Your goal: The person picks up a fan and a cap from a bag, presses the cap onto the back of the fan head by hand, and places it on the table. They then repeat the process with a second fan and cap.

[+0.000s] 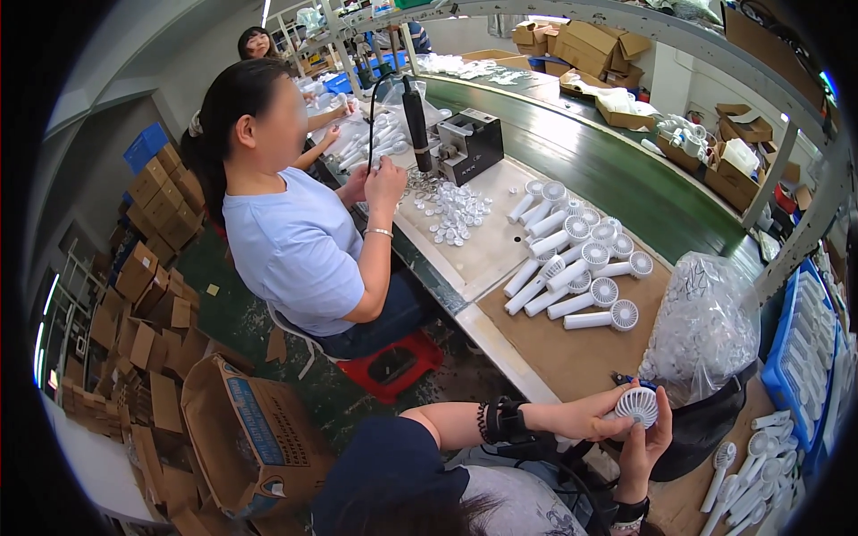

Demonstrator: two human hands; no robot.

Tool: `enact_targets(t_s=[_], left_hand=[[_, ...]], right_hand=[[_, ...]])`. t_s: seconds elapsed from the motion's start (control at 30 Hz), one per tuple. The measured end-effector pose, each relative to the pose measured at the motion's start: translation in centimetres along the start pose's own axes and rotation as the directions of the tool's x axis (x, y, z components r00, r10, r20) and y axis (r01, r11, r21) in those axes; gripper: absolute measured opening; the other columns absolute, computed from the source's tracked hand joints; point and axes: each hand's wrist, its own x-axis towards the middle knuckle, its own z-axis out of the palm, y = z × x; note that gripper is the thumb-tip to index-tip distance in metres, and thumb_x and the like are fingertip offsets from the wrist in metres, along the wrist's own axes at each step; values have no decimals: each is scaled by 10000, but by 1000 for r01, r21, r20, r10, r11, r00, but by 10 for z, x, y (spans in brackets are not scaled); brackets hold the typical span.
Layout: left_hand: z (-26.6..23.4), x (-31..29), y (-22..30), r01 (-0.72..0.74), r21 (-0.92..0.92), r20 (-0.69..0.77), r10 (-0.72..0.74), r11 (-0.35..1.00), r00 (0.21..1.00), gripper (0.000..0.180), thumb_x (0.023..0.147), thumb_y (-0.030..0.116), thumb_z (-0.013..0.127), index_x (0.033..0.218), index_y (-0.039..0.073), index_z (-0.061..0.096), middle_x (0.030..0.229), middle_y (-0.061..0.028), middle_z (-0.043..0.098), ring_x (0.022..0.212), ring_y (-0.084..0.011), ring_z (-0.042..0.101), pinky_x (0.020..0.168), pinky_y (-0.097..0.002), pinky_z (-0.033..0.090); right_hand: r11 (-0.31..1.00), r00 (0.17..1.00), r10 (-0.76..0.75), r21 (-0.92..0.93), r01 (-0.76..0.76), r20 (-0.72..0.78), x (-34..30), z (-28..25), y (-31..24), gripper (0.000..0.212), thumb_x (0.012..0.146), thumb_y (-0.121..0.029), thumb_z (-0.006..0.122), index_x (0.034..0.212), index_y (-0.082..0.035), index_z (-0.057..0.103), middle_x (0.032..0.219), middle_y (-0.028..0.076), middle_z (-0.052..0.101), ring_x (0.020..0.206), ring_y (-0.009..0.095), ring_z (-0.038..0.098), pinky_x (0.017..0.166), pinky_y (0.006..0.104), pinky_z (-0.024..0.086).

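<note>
Between my two hands is a white handheld fan [637, 406], its round ribbed grille facing up. The fingers of my left hand [590, 417] close on the grille's left side. My right hand [645, 447] wraps the fan from the right and below, hiding its handle. Just beyond my fingers lies a small blue tool [623, 379], partly covered. A clear plastic bag [702, 322] full of small white parts stands beyond my right hand. Several finished-looking white fans [581, 259] lie in rows on the brown board, and more loose white fans [755, 478] lie to my right.
At the left a seated co-worker [290, 232] works with both hands near a hanging black electric screwdriver [416, 125] and a black box-shaped machine [469, 147]. Small clear parts [456, 210] lie there. A blue tray [804, 357] stands right. A green conveyor [572, 134] runs behind.
</note>
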Motion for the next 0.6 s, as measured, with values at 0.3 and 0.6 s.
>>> enact_targets(t_s=[0.3, 0.6], left_hand=[[-4, -1, 1, 73, -69, 42, -70, 995, 997, 587, 886, 254, 446, 1328, 84, 100, 702, 3, 439, 487, -47, 407, 431, -176, 357], [-5, -5, 17, 126, 85, 79, -133, 988, 988, 583, 862, 167, 478, 1323, 81, 132, 821, -16, 468, 516, -44, 432, 445, -184, 377]], right_hand=[[996, 997, 72, -43, -72, -12, 2, -1, -5, 524, 788, -43, 519, 1272, 16, 326, 1212, 126, 445, 1061, 188, 473, 915, 302, 352], [988, 986, 143, 47, -147, 88, 6, -7, -10, 577, 741, -27, 551, 1267, 34, 320, 1176, 158, 474, 1077, 207, 470, 929, 312, 344]])
